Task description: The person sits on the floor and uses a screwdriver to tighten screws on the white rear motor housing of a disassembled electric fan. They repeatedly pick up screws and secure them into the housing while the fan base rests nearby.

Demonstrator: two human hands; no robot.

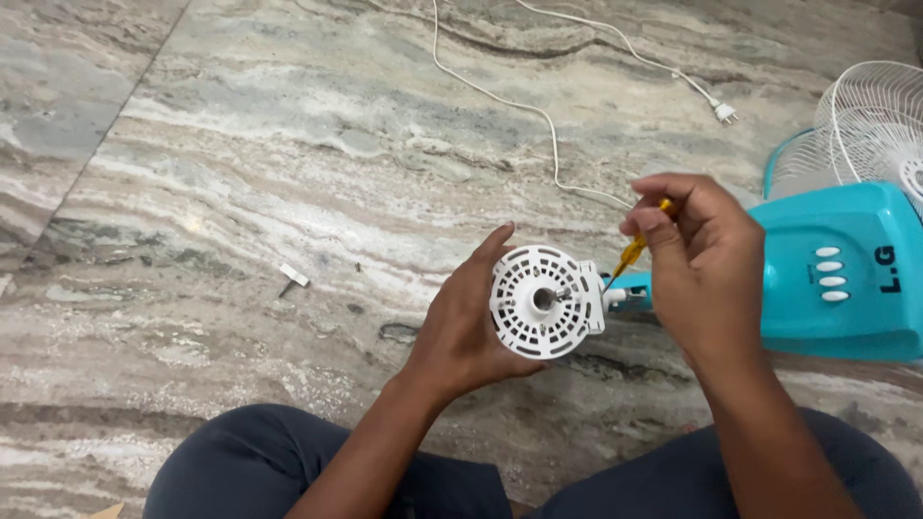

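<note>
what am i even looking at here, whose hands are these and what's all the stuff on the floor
There is one picture, taken by a camera worn on a person's head, looking down at their own two hands and knees as they sit on a marble floor. The left hand holds a round white plastic fan part. The right hand holds a yellow screwdriver, its tip at the part's edge. To the right lie a turquoise fan body with white buttons and a white wire grille. A white power cord and a small white piece also lie there.
</note>
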